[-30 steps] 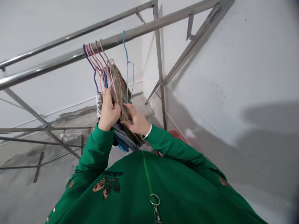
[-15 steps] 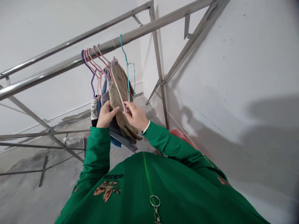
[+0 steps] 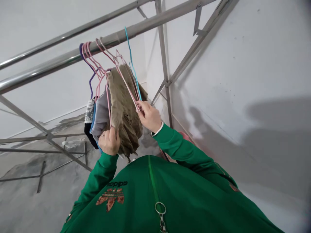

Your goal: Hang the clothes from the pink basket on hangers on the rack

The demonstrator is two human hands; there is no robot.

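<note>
While the olive cloth [image 3: 122,113] sags between both grips, left hand [image 3: 109,141] and right hand [image 3: 149,116] pinch narrowly, each on 1 arm of a pink wire hanger [image 3: 126,84].

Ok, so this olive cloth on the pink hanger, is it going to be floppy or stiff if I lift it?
Probably floppy: the olive cloth hangs in soft, bunched folds. It looks fairly light, since a thin pink wire hanger carries it. It may slide off if tilted, as it seems only draped over the wire, though your right hand is pinching the hanger.
</note>
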